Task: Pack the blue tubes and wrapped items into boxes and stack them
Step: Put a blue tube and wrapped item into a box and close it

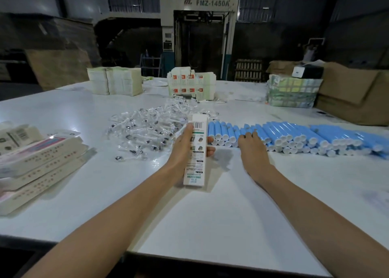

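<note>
**A box held ready as a hand reaches the tube row**

The left hand [182, 149] keeps its fingers clamped round a white box [195, 151] above mid-worktop [189, 218], its far end toward the wrapped items [147, 128], probably for loading. The right hand [250, 144] lies on the blue tubes [299, 134] rowed toward the right edge (whether its curled fingers grip one is hidden). The stacked boxes [35, 157] are cut off at the left edge.

light: dim, glare on white table [210, 214] | 12 o'clock: grey machine [200, 3] marked FMZ-1450A | 10 o'clock: brown cardboard sheets [56, 67] | 2 o'clock: brown cartons [353, 92] | walls: dark
</note>
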`<action>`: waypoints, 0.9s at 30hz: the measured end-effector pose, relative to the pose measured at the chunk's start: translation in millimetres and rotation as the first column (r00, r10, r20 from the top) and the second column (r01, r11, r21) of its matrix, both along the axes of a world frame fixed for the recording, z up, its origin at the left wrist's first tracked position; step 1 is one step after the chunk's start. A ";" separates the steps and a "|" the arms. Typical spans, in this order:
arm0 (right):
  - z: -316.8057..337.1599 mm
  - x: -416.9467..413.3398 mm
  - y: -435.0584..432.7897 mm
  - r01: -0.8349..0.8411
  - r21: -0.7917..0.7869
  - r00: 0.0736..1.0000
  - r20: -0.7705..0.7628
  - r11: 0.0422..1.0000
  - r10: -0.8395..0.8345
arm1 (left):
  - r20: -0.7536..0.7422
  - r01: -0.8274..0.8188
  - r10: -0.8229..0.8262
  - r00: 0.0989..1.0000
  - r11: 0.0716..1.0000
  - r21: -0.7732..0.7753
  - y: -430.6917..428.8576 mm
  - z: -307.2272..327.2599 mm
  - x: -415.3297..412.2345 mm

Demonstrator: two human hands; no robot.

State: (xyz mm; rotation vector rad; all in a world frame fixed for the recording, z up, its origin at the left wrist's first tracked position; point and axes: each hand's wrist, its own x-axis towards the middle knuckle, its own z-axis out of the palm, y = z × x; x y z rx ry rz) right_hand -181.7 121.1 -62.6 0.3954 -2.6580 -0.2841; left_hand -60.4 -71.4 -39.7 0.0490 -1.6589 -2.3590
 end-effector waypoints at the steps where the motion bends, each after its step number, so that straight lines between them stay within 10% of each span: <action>1: 0.5 2.8 -1.6 0.018 -0.008 1.000 -0.003 1.000 -0.018 | -0.005 0.005 -0.005 1.000 1.000 -0.012 -0.6 -0.1 0.3; 17: 22.3 3.3 9.5 0.140 -0.291 0.985 -0.055 0.946 -0.162 | -0.042 0.155 -0.157 0.987 0.987 -0.053 -8.6 -3.1 -4.7; 19: 49.9 11.2 12.9 0.028 -0.715 0.999 0.030 0.699 -0.010 | -0.043 0.190 -0.193 0.980 0.979 -0.070 -7.6 -5.1 -6.3; 22: 89.9 27.3 3.6 0.086 -0.995 0.900 0.055 -0.053 0.432 | -0.055 0.237 -0.245 0.968 0.964 -0.124 -7.0 -6.2 -6.5; 27: 124.4 44.4 -20.2 0.087 -0.885 0.705 -0.269 -0.457 0.656 | -0.078 0.264 -0.282 0.956 0.947 -0.181 -7.6 -5.5 -4.5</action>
